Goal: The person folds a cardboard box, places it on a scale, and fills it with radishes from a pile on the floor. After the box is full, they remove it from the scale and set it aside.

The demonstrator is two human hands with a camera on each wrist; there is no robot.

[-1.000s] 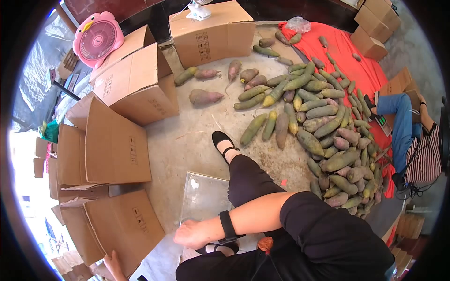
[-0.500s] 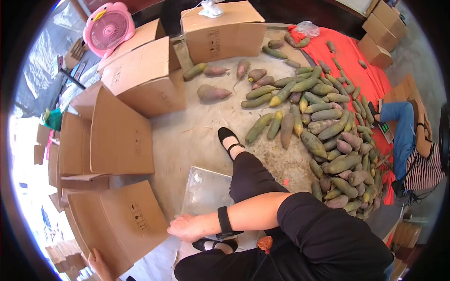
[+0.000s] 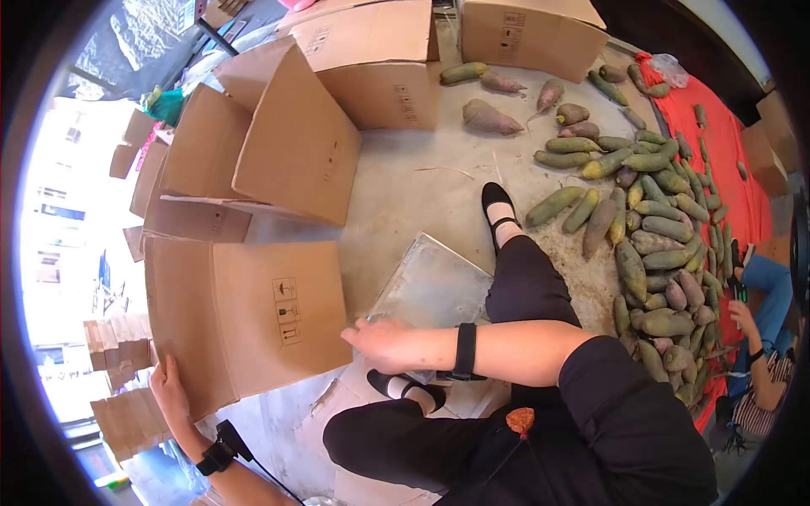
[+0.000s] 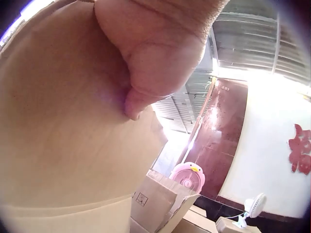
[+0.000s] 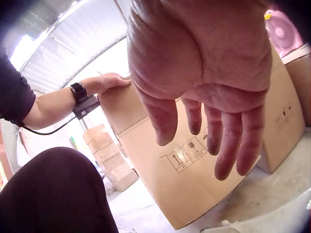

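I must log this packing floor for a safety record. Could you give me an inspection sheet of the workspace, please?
Surface: concrete floor, dusty, with scraps.
Job's things: cardboard box, handling marks on its face.
Clutter: vegetable pile; clear sheet; more boxes.
Hands: left hand rests on the box's far edge; right hand open by its near corner.
Cables: black cable from the left wrist.
Surroundings: red cloth; second person seated at the right.
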